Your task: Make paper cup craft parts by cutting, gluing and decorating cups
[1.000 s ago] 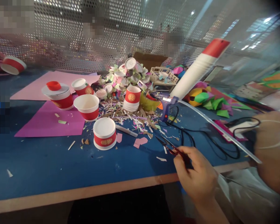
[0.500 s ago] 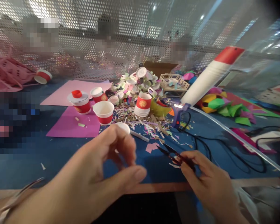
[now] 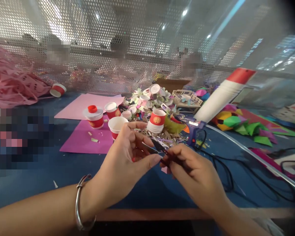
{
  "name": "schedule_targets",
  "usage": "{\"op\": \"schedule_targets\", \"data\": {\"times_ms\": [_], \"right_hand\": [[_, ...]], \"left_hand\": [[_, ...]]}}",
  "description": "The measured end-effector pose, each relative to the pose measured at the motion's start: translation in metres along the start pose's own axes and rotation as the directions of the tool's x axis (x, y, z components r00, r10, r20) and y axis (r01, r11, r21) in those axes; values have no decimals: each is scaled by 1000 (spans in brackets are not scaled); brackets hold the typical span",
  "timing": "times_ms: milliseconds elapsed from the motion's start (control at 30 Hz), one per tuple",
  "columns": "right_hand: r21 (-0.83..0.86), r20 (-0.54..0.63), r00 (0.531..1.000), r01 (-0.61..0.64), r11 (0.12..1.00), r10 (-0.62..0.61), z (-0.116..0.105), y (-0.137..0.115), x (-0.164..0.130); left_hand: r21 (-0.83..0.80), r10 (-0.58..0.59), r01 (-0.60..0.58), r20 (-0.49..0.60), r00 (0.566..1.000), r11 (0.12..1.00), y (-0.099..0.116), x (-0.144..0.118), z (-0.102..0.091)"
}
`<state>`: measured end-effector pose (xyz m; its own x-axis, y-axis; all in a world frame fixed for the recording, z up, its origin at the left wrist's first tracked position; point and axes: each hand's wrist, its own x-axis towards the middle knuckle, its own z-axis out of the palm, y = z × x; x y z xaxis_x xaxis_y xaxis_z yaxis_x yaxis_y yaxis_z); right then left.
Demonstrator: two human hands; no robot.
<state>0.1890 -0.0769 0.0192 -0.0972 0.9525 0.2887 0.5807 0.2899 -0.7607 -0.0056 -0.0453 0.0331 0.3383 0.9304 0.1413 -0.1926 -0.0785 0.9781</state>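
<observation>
Now right hand (image 3: pixel 191 167) grips small scissors (image 3: pixel 159 149), blades toward left hand (image 3: pixel 127 157). Left fingers pinch something small and red above blue table (image 3: pixel 39 183); cannot tell what. I hold steady, snip slowly, thumb clear.

Left hand (image 3: pixel 124 162): bare, forearm unsleeved; one plain silver metal bangle (image 3: pixel 80 205) at the wrist. Right hand (image 3: pixel 195 173): bare, no ring or band visible.
</observation>
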Motion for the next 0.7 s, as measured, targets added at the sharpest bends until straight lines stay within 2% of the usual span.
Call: {"op": "schedule_targets", "data": {"times_ms": [167,267,467,567,633,700], "right_hand": [[90,43,998,51,995,-55,9,-8,6],[222,119,991,29,975,-56,11,-11,9],[551,319,945,-121,826,-74,14,-8,19],[612,404,914,-236,755,-42,17,-6,24],[612,374,927,-244,752,-4,18,-5,29],[611,289,957,-195,767,13,17,-4,36]], "left_hand": [[-68,84,-87,-45,995,994,1,8,-8],[-92,99,-103,-47,994,990,2,10,-16],[-105,137,-130,59,989,986,6,16,-28],[-90,124,-113,127,984,990,8,16,-29],[-40,127,-122,153,980,992,9,17,-32],[56,149,-159,148,978,986,10,19,-38]]}}
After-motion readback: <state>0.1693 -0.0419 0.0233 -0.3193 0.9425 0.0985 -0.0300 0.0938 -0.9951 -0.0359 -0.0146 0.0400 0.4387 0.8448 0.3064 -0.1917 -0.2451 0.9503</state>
